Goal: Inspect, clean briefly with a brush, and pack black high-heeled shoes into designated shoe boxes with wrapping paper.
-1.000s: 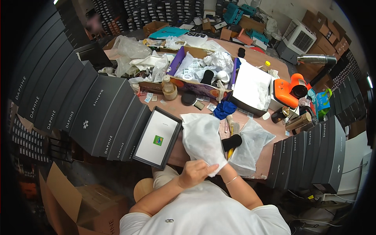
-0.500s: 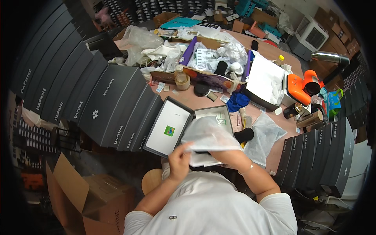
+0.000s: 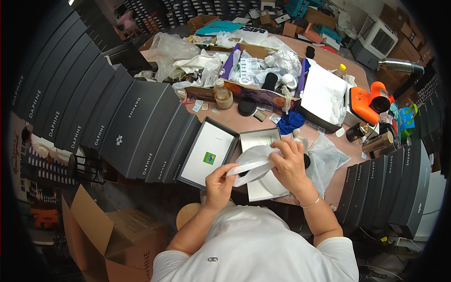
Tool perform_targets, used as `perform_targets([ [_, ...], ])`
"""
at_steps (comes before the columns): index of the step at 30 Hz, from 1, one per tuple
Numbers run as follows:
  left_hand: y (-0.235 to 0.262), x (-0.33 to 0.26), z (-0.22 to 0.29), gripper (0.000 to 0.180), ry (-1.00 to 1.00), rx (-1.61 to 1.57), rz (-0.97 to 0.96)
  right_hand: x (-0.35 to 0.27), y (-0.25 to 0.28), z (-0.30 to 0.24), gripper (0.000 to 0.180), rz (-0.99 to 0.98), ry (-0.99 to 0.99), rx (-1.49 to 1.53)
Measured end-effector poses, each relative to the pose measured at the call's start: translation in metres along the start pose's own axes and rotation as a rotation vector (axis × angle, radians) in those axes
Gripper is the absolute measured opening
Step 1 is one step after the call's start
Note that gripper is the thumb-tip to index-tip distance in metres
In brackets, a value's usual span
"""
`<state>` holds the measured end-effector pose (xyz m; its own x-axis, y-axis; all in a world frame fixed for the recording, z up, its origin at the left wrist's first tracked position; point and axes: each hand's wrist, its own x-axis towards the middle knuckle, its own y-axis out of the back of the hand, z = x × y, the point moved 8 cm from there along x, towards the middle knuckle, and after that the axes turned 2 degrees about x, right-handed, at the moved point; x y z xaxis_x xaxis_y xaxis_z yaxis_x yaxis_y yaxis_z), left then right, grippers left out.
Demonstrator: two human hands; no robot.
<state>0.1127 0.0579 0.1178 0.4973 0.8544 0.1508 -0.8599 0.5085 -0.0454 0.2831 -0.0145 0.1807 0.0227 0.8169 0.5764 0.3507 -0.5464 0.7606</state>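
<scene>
Between my two hands is a thin white translucent bag, its long folded edge running between them. My left hand pinches the near end of that edge. My right hand grips the bag's far end with bent fingers. A dark patch shows at the bag beside my left fingers; what it is I cannot make out. Right below lies an open grey shoe box with a white inside and something pale in it. To its left rests the box lid, inside up, with a green square sticker.
Grey shoe boxes stand in a row at left, more boxes at right. Another translucent bag lies right of my right hand. Behind are a blue cloth, a jar and an orange device. An open carton sits lower left.
My right hand has come up from under the bag to grip its far end. The bag, spread wide before, is now bunched into a narrower shape. The view has shifted slightly.
</scene>
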Motion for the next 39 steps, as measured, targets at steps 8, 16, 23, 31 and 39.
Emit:
perform_targets([
  [8,0.012,-0.068,-0.100,0.075,0.754,-0.498,-0.294,0.035,-0.006,-0.082,0.013,-0.114,0.430,0.515],
  [16,-0.013,-0.051,-0.096,0.063,0.774,-1.108,-0.049,-0.092,-0.045,-0.019,0.006,-0.219,-0.567,0.820],
  [23,-0.053,-0.040,-0.062,0.062,0.232,0.174,-0.403,-0.139,-0.111,0.007,0.040,0.353,-1.228,2.262],
  [31,-0.134,-0.031,-0.102,0.047,-0.179,0.299,-0.953,-0.267,-0.027,0.055,0.055,0.616,-1.275,1.406],
  [39,-0.167,0.045,-0.207,0.023,-0.501,1.216,-1.077,-0.219,0.031,0.065,0.035,0.562,-1.172,1.356],
])
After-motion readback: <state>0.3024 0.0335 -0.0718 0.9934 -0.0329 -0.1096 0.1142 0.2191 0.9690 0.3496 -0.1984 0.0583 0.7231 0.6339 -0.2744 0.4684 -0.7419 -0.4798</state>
